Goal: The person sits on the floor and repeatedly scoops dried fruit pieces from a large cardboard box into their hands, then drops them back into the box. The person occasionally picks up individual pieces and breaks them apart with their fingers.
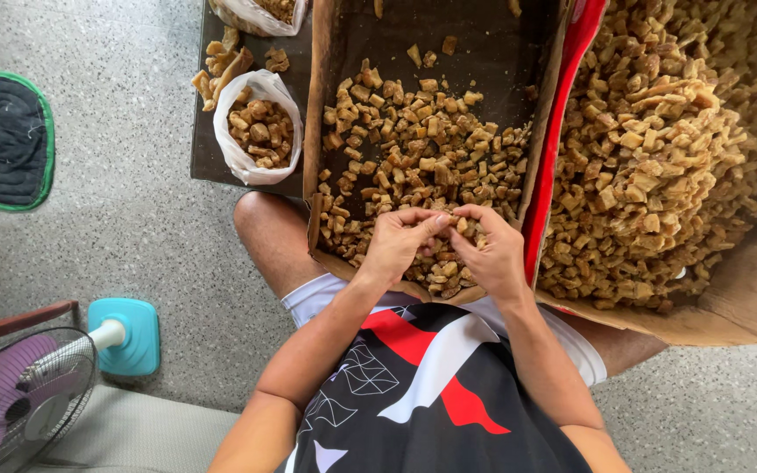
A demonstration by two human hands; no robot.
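Here both hands (pixel 444 245) pinch brown chunks (pixel 413 153) inside the tray (pixel 321 131).

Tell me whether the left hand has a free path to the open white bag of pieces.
Probably yes: the left hand is in the cardboard tray, and only that tray's low wall stands between it and the white bag.

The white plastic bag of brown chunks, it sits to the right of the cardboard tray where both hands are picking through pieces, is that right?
Not quite. The head view shows the white plastic bag to the left of the cardboard tray, not the right. The rest holds: the left hand and right hand are both in the tray's brown chunks.
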